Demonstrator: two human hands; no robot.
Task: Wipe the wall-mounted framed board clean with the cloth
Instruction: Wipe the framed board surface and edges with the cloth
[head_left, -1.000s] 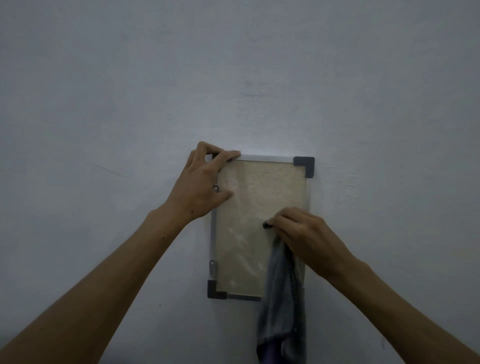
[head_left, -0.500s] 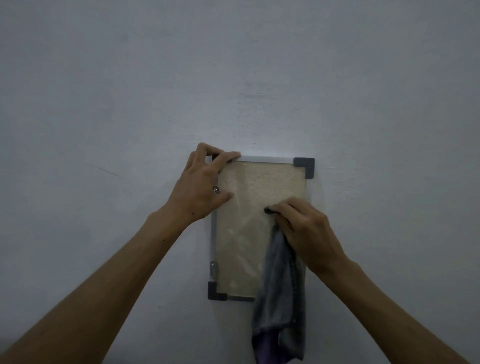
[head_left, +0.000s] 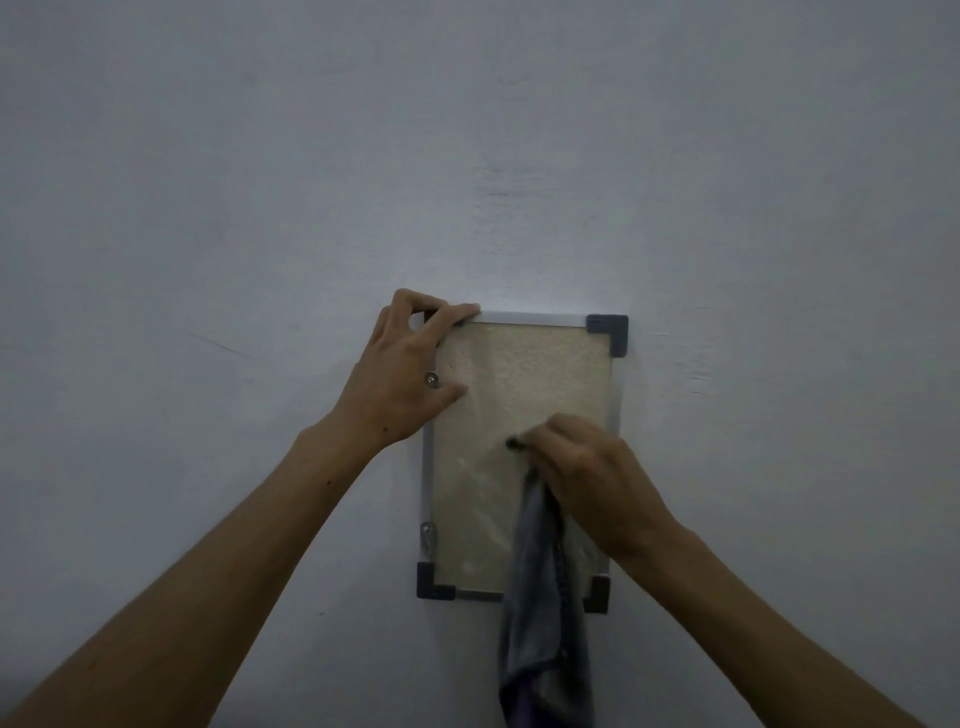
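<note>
A small framed board (head_left: 535, 374) hangs on the wall, with a beige textured panel, a silver frame and dark corner caps. My left hand (head_left: 402, 382) grips its top left corner, fingers curled over the frame and thumb on the panel. My right hand (head_left: 587, 478) presses a bunched grey cloth (head_left: 543, 618) against the panel's lower right area. The cloth hangs down past the bottom edge and hides part of it; a purple patch shows at its lower end. Faint smears streak the lower panel.
The board is fixed to a plain grey-white wall (head_left: 467, 156) by small metal clips, one visible on the left frame edge (head_left: 427, 535). Light scuffs mark the wall on the left.
My right hand with the cloth rose on the panel, then came back down a little and slightly rightwards. My left hand has stayed on the top left corner.
</note>
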